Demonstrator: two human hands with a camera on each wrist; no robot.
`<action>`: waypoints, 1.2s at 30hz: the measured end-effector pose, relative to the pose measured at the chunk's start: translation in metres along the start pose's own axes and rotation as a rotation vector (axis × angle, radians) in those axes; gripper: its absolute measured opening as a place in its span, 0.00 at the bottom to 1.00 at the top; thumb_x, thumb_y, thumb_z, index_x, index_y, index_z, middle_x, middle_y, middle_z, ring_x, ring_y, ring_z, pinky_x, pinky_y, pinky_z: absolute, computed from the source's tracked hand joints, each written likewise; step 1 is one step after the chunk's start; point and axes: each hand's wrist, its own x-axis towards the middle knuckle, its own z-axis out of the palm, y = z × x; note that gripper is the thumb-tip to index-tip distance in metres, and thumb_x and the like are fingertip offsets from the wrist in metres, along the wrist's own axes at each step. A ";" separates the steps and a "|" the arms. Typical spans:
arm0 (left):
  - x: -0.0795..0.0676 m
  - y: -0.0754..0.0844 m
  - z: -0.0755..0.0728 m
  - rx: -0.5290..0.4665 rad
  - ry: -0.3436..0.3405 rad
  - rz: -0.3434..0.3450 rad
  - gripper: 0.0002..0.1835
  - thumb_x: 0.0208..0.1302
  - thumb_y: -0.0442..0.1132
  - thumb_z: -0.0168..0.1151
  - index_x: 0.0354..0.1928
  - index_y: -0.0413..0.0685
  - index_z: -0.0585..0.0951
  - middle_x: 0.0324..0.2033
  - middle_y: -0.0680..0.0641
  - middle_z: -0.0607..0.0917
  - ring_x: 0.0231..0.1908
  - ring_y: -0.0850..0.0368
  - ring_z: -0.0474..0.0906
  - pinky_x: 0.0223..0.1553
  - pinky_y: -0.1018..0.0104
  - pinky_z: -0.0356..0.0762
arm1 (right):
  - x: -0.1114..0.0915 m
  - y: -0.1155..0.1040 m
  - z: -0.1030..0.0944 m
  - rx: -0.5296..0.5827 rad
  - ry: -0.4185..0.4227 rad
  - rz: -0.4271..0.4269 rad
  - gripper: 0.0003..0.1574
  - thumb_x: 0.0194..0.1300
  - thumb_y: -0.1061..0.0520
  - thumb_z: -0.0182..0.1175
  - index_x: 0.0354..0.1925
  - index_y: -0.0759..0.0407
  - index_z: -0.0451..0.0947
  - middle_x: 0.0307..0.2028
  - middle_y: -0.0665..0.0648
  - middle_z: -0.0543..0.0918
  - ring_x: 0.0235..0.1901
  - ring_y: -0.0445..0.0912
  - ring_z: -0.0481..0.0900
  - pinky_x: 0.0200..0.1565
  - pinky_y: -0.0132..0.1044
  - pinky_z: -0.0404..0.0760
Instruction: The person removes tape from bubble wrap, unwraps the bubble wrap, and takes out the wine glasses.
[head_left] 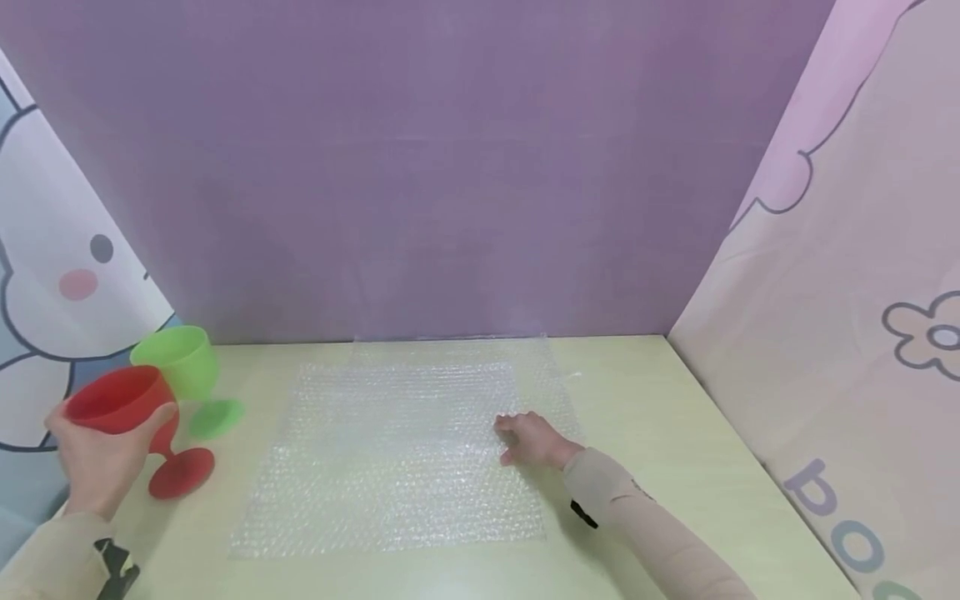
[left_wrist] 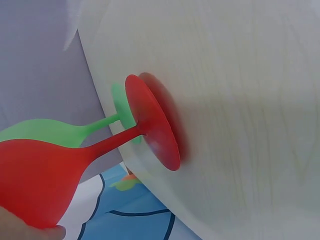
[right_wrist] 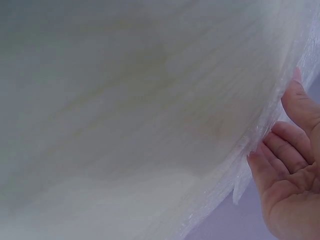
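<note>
At the left, my left hand (head_left: 105,458) grips the bowl of a red plastic goblet (head_left: 131,392), thumb along its near side. The goblet leans, and in the left wrist view its round red foot (left_wrist: 152,125) is close over the table with a shadow beside it. Just behind stands a green goblet (head_left: 180,362), partly covered by the red one. My right hand (head_left: 534,439) is over the right part of the bubble wrap (head_left: 390,458). Its fingers are loosely bent with nothing between them, fingertips right at the wrap in the right wrist view.
Two clear sheets of bubble wrap overlap on the pale wooden table (head_left: 637,400), the rear sheet (head_left: 450,350) reaching the back edge. A purple wall (head_left: 450,167) rises behind. Printed cloth panels (head_left: 847,292) border both sides, the left one close to the goblets.
</note>
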 end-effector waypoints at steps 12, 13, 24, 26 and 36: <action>-0.001 -0.005 0.002 0.007 -0.008 -0.019 0.56 0.49 0.57 0.66 0.65 0.74 0.31 0.71 0.49 0.44 0.67 0.47 0.45 0.61 0.48 0.66 | 0.001 0.000 0.002 -0.019 0.018 -0.019 0.37 0.47 0.56 0.68 0.57 0.64 0.71 0.61 0.63 0.68 0.62 0.58 0.65 0.65 0.47 0.61; -0.001 -0.005 0.003 0.006 -0.008 -0.019 0.56 0.49 0.57 0.66 0.65 0.74 0.31 0.71 0.49 0.44 0.67 0.47 0.45 0.61 0.48 0.66 | 0.001 0.000 0.002 -0.020 0.018 -0.017 0.37 0.47 0.56 0.68 0.57 0.64 0.71 0.61 0.63 0.68 0.62 0.57 0.65 0.65 0.47 0.61; -0.002 -0.007 0.005 0.031 -0.035 0.021 0.58 0.48 0.58 0.67 0.65 0.74 0.29 0.71 0.46 0.44 0.66 0.43 0.45 0.58 0.45 0.69 | 0.000 0.002 0.002 -0.026 0.008 -0.009 0.38 0.48 0.55 0.68 0.58 0.64 0.70 0.62 0.62 0.68 0.63 0.57 0.64 0.65 0.47 0.61; -0.002 -0.007 0.005 0.038 -0.039 0.016 0.59 0.47 0.58 0.67 0.65 0.75 0.28 0.71 0.45 0.43 0.66 0.42 0.45 0.58 0.44 0.69 | 0.000 0.002 0.002 -0.022 0.008 -0.007 0.38 0.48 0.55 0.68 0.58 0.63 0.70 0.62 0.62 0.68 0.63 0.57 0.64 0.66 0.47 0.61; -0.002 -0.008 0.004 0.047 -0.044 0.035 0.59 0.47 0.58 0.67 0.65 0.74 0.28 0.71 0.45 0.43 0.66 0.42 0.46 0.57 0.44 0.70 | 0.001 0.004 0.002 0.037 0.014 0.010 0.39 0.48 0.55 0.68 0.58 0.63 0.70 0.63 0.61 0.67 0.64 0.57 0.62 0.66 0.47 0.59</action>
